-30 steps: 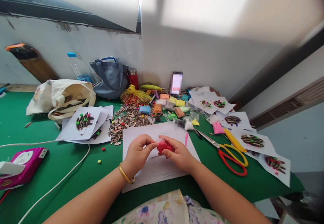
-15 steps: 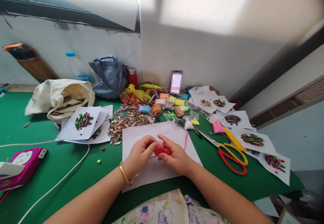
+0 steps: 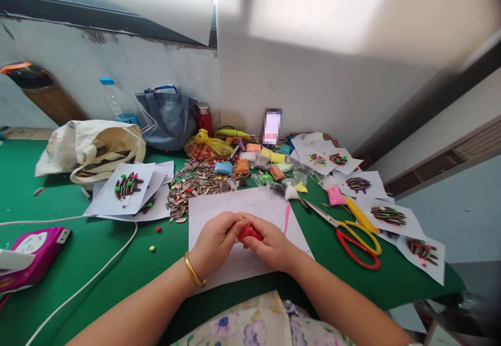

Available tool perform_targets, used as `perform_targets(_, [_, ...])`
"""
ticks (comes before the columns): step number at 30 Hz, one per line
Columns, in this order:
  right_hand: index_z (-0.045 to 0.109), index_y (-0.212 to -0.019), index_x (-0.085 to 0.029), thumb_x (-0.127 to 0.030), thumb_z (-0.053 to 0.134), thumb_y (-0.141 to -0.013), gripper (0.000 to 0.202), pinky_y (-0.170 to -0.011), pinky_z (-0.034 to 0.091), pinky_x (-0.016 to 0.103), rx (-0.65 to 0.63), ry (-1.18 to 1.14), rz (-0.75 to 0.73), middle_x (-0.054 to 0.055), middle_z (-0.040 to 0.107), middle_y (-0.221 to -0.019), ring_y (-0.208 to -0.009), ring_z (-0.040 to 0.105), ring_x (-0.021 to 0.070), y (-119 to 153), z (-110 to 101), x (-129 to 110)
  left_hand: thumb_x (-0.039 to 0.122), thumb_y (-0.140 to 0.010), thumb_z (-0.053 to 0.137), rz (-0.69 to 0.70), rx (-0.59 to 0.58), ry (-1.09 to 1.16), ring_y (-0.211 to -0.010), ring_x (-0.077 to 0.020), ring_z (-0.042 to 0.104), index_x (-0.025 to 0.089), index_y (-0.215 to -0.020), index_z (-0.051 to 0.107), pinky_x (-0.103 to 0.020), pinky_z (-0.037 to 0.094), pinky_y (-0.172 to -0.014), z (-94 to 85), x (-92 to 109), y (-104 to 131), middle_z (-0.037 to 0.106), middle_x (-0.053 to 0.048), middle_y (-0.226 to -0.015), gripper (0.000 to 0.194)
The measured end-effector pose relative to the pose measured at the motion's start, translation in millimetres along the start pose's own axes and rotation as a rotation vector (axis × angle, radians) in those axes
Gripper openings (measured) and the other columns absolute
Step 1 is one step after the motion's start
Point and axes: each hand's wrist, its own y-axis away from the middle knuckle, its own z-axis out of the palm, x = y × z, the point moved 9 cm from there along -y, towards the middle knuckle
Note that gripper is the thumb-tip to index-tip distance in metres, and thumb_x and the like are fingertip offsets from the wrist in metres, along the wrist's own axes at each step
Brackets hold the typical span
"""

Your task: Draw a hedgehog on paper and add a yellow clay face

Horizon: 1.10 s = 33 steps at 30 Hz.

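Above a white sheet of paper (image 3: 219,278), my two hands meet round a small red packet (image 3: 249,232). My left hand (image 3: 218,239), with a gold bangle at the wrist, pinches its left end. The fingers of my right hand (image 3: 272,241) curl round the other side, thumb across the front. A faint round drawing and a pink strip (image 3: 287,218) show on the sheet. Just beyond it lie sunflower seeds (image 3: 203,181) and small packets of coloured clay (image 3: 242,166).
Scissors (image 3: 358,236) with red and yellow handles lie right of the sheet, beside a yellow cutter (image 3: 360,215). Seed-decorated papers (image 3: 127,187) are at left, more along the right edge. Bags, bottles and a phone (image 3: 272,127) stand by the wall. A white cable (image 3: 94,278) crosses the left.
The fingers of my right hand have come down and closed in round the red packet, nearer my left hand. More of the round drawing shows behind them.
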Motion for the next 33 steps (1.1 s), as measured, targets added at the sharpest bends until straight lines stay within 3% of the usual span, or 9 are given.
perform_targets(4, [0.048,-0.139,-0.022,-0.039,0.048,-0.095,0.046,-0.105,0.039,0.043,0.385,0.443,-0.028,0.012,0.057,-0.131,-0.120,0.052,0.0265,9.3,-80.1,14.8,0.035,-0.098,0.044,-0.140,0.202,0.114,-0.077,-0.0159,0.062,0.021,-0.110,0.062,-0.029,0.049,-0.071,-21.6,-25.2,-2.3,0.066,-0.004,-0.088,0.026])
perform_targets(7, [0.049,-0.139,-0.017,-0.035,0.037,-0.098,0.046,-0.105,0.036,0.045,0.693,0.807,0.135,0.016,0.056,-0.129,-0.122,0.048,0.0290,34.0,-154.2,34.5,0.035,-0.095,0.047,-0.178,0.246,0.148,-0.072,-0.0152,0.060,0.019,-0.107,0.062,-0.029,0.050,-0.068,-27.3,-35.2,-5.2,0.064,-0.003,-0.083,0.025])
perform_targets(9, [0.052,-0.136,-0.015,-0.033,0.040,-0.096,0.046,-0.099,0.038,0.047,0.753,1.017,0.357,0.018,0.056,-0.126,-0.118,0.049,0.0319,50.5,-189.1,54.1,0.035,-0.094,0.049,-0.187,0.257,0.141,-0.075,-0.0158,0.061,0.019,-0.106,0.063,-0.029,0.051,-0.070,-28.8,-37.6,-6.9,0.065,-0.003,-0.084,0.024])
perform_targets(11, [0.057,-0.132,-0.017,-0.029,0.042,-0.093,0.043,-0.094,0.038,0.049,0.721,1.146,0.553,0.017,0.057,-0.126,-0.114,0.050,0.0332,62.6,-207.7,72.6,0.034,-0.093,0.051,-0.193,0.266,0.115,-0.077,-0.0164,0.062,0.019,-0.105,0.063,-0.030,0.051,-0.072,-30.1,-38.8,-8.0,0.066,-0.004,-0.087,0.023])
perform_targets(16, [0.063,-0.124,-0.019,-0.023,0.047,-0.087,0.040,-0.093,0.034,0.047,0.595,1.271,0.644,0.013,0.057,-0.132,-0.121,0.044,0.0307,61.5,-204.9,87.2,0.032,-0.088,0.059,-0.151,0.227,-0.044,-0.085,-0.0188,0.064,0.020,-0.108,0.063,-0.035,0.053,-0.080,-29.9,-39.1,-11.8,0.068,-0.004,-0.094,0.023])
perform_targets(20, [0.066,-0.119,-0.021,-0.026,0.047,-0.090,0.035,-0.092,0.030,0.045,0.649,1.313,0.558,0.011,0.060,-0.126,-0.115,0.046,0.0284,49.5,-202.1,76.2,0.030,-0.077,0.074,-0.050,0.022,-0.220,-0.105,-0.0270,0.064,0.023,-0.111,0.064,-0.044,0.049,-0.094,-10.5,-34.1,-14.0,0.070,-0.007,-0.109,0.036])
perform_targets(25, [0.074,-0.098,-0.021,-0.043,0.051,-0.092,0.033,-0.088,0.028,0.047,0.475,1.348,0.624,0.012,0.066,-0.110,-0.106,0.047,0.0303,28.6,-205.1,88.6,0.023,-0.073,0.078,0.044,-0.217,-0.329,-0.131,-0.0333,0.050,0.025,-0.129,0.057,-0.053,0.037,-0.108,16.0,-25.7,-7.7,0.064,-0.010,-0.129,0.060])
perform_targets(29, [0.075,-0.088,-0.018,-0.053,0.052,-0.090,0.042,-0.086,0.029,0.046,0.354,1.352,0.705,0.015,0.066,-0.105,-0.106,0.047,0.0321,15.0,-208.1,104.4,0.024,-0.073,0.077,-0.005,-0.268,-0.328,-0.135,-0.0328,0.047,0.025,-0.135,0.051,-0.057,0.027,-0.114,18.7,-29.8,-6.2,0.061,-0.011,-0.134,0.067])
perform_targets(33, [0.073,-0.090,-0.018,-0.046,0.057,-0.089,0.032,-0.086,0.029,0.045,0.362,1.324,0.712,0.014,0.066,-0.106,-0.106,0.048,0.0304,10.6,-210.4,108.7,0.025,-0.073,0.077,-0.013,-0.289,-0.309,-0.135,-0.0314,0.046,0.026,-0.134,0.052,-0.057,0.022,-0.117,18.0,-33.5,-7.4,0.061,-0.011,-0.136,0.066])
